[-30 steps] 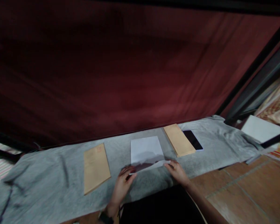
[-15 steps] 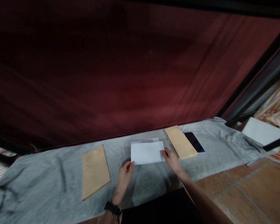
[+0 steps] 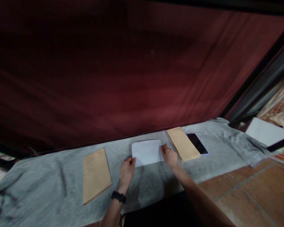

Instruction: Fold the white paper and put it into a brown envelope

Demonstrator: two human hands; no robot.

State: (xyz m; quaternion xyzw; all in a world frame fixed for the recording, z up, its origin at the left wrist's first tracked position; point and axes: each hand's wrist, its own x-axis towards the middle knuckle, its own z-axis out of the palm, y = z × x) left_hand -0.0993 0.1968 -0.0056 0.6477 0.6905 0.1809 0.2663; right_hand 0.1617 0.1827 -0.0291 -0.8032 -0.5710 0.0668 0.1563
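Note:
A sheet of white paper [image 3: 147, 152], perhaps folded, is held low over the grey cloth in front of me. My left hand [image 3: 127, 169] pinches its near left corner between thumb and fingers. At the right edge, my right hand [image 3: 169, 155] grips the paper with bent fingers. Left of my hands lies a brown envelope [image 3: 96, 176] with a faint reddish mark near its top. A stack of brown envelopes [image 3: 183, 143] rests just beyond my right hand. Whether more sheets lie beneath the paper cannot be seen.
Beside the envelope stack is a dark-screened phone [image 3: 197, 143]. Grey cloth [image 3: 49, 183] covers the long surface, which meets a dark red panel [image 3: 137, 94] at the back. A white board-like item [image 3: 265, 131] stands at far right, above the tiled floor [image 3: 255, 192].
Both hands have shifted slightly, the right one leftward. The held paper has moved back and left over the sheet whose edge showed behind it; that edge no longer stands out.

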